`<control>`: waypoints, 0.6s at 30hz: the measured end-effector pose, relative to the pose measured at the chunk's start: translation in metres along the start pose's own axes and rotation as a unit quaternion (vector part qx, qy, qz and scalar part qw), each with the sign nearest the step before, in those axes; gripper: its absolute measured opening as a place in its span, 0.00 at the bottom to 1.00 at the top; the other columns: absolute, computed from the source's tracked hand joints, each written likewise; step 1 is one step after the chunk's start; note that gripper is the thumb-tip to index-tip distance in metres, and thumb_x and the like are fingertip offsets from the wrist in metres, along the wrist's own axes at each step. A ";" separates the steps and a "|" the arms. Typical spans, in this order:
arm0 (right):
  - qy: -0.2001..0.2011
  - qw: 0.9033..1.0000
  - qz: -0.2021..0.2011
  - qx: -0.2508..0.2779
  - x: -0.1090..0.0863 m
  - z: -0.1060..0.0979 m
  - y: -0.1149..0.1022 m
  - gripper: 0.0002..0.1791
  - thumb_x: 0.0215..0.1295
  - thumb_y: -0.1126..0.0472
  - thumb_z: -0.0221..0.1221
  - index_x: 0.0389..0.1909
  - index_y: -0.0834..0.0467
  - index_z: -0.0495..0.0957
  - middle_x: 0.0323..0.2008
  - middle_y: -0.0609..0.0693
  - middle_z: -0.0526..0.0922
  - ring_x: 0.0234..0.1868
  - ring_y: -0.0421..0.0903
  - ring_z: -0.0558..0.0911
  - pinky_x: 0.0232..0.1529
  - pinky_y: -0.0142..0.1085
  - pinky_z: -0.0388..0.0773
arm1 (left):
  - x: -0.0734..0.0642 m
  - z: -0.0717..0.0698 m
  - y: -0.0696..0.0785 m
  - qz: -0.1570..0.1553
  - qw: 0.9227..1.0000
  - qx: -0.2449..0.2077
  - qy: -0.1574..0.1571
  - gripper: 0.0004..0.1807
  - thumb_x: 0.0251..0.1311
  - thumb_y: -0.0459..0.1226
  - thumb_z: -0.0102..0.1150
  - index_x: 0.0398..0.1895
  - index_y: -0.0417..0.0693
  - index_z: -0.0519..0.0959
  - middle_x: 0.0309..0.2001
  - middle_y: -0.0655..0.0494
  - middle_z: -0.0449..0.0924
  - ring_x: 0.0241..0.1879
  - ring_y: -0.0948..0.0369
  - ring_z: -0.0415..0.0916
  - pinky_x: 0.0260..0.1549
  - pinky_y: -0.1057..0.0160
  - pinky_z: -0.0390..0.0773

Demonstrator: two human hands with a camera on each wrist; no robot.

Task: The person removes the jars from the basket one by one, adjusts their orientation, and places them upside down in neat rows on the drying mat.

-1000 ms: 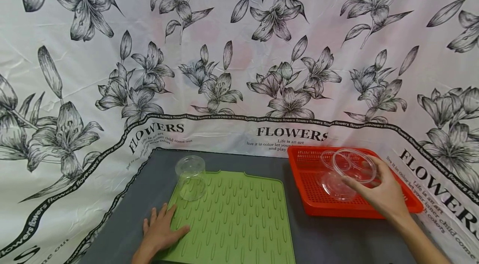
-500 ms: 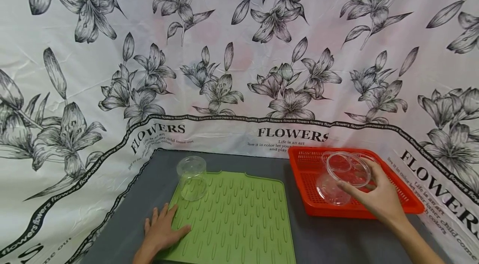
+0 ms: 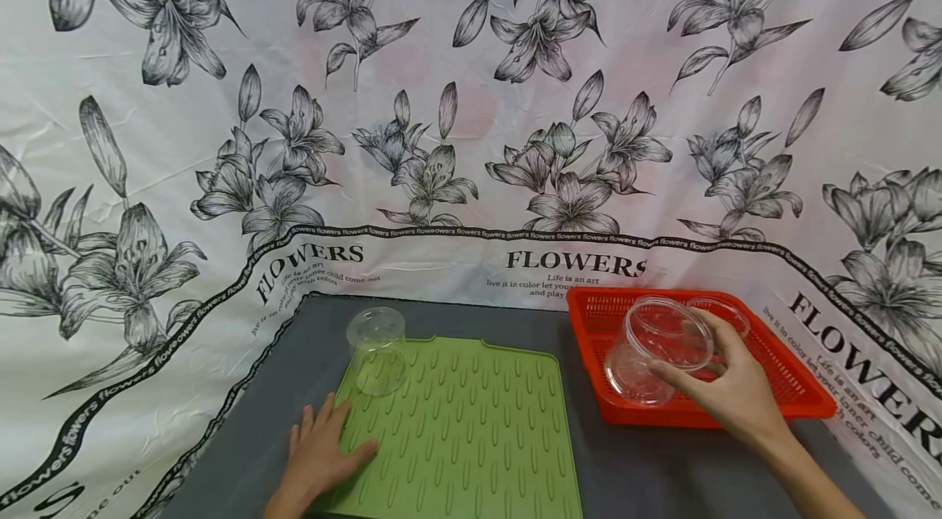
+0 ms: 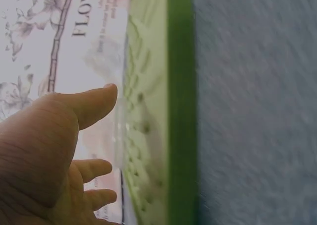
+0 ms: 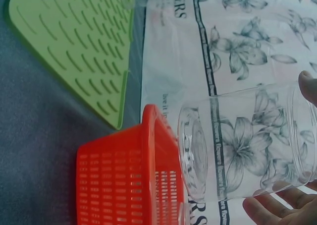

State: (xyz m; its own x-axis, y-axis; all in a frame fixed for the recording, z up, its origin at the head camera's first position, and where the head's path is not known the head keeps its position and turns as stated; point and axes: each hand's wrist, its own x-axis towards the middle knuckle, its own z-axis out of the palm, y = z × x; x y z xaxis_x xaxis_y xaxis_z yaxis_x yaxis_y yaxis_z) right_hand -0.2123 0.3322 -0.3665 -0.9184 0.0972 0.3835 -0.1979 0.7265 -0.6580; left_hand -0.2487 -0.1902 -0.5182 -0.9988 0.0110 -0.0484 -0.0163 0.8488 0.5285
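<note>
My right hand grips a clear plastic cup near its rim. The cup is tilted over the front left part of the red basket. In the right wrist view the cup shows in full, its base toward the basket and my thumb and fingers at the rim. My left hand rests with spread fingers at the left edge of the green ridged mat, holding nothing. A second clear cup stands at the mat's back left corner.
Another clear round container lies in the basket behind my right hand, partly hidden. Grey table surface runs between mat and basket. A flower-printed white cloth hangs behind the table and along its sides.
My right hand has moved a little to the left with the cup, and more of the cup's side now shows. The left hand stays almost where it was.
</note>
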 end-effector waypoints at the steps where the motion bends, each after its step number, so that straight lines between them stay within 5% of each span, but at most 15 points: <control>1: 0.000 1.000 -0.002 -0.001 0.000 0.001 -0.001 0.51 0.58 0.48 0.74 0.78 0.52 0.58 0.66 0.63 0.73 0.62 0.63 0.76 0.43 0.16 0.70 | -0.002 -0.001 0.003 0.006 1.000 0.004 0.009 0.52 0.59 0.65 0.63 0.78 0.43 0.61 0.79 0.29 0.48 0.75 0.23 0.36 0.70 0.21 0.40; 8: -0.006 1.000 -0.014 0.003 -0.001 0.004 -0.007 0.50 0.58 0.49 0.74 0.78 0.48 0.59 0.64 0.59 0.76 0.55 0.29 0.73 0.45 0.12 0.67 | -0.011 -0.010 0.025 0.056 0.997 0.012 0.056 0.48 0.61 0.60 0.65 0.76 0.42 0.64 0.76 0.31 0.58 0.74 0.23 0.47 0.69 0.24 0.53; 13: -0.018 1.000 -0.019 0.009 -0.004 0.007 -0.012 0.52 0.59 0.49 0.73 0.79 0.50 0.56 0.64 0.60 0.76 0.60 0.48 0.77 0.56 0.23 0.78 | -0.018 -0.017 0.044 0.071 0.995 -0.017 0.068 0.45 0.61 0.58 0.67 0.76 0.46 0.65 0.76 0.37 0.63 0.74 0.29 0.54 0.69 0.27 0.59; 18: -0.022 0.999 -0.027 0.010 -0.006 0.010 -0.017 0.53 0.58 0.50 0.74 0.80 0.52 0.55 0.65 0.60 0.76 0.61 0.47 0.77 0.54 0.14 0.71 | -0.020 -0.020 0.060 0.079 0.993 -0.042 0.074 0.40 0.61 0.55 0.68 0.74 0.52 0.69 0.73 0.44 0.70 0.71 0.39 0.67 0.65 0.34 0.70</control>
State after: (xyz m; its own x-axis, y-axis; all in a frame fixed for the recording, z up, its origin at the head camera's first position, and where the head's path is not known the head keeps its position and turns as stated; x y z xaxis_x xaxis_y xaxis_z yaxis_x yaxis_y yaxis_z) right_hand -0.2073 0.3125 -0.3641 -0.9204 0.0284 0.3899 -0.2535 0.7160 -0.6505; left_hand -0.2311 -0.1502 -0.4688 -0.9851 0.0566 0.1624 0.1427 0.7961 0.5881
